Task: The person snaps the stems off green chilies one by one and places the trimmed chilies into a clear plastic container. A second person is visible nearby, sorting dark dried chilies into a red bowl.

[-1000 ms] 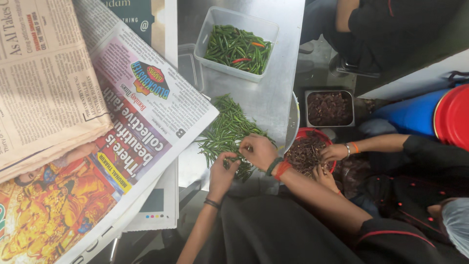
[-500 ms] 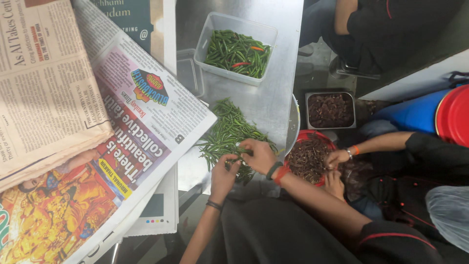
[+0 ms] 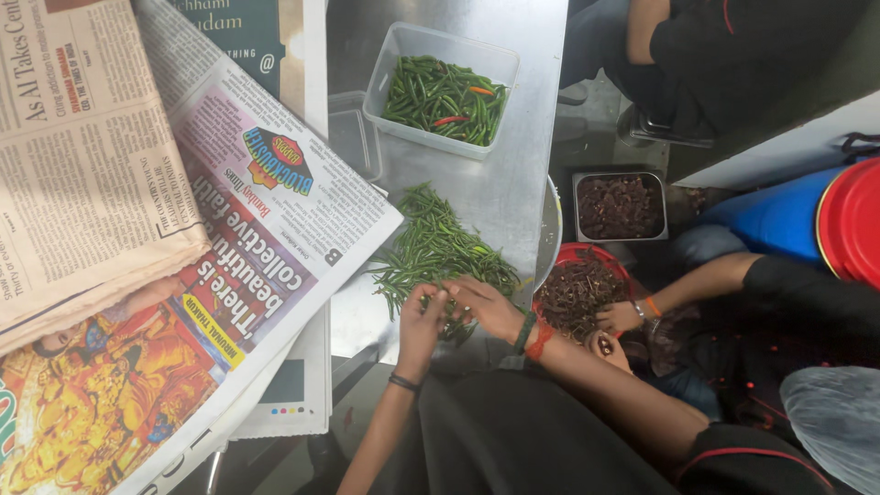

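Observation:
A loose pile of green chillies [image 3: 435,246] lies on the steel table [image 3: 513,183]. My left hand [image 3: 422,316] and my right hand [image 3: 484,307] meet at the pile's near edge, fingers pinched together on a green chilli between them. A dark band circles my left wrist; green and orange bands circle my right wrist. A clear plastic tub [image 3: 394,78] at the far side holds more green chillies with a couple of red ones.
Newspapers [image 3: 183,238] cover the table's left half. To the right, a seated co-worker's hand [image 3: 619,316] works in a red basket of dark dried pieces [image 3: 577,289]. A steel tray [image 3: 621,206], a blue drum with red lid [image 3: 848,220] and another seated person stand beyond.
Both my hands stay at the near edge of the chilli pile, fingers working slightly. The view has shifted a little; the co-worker's hand stays at the red basket.

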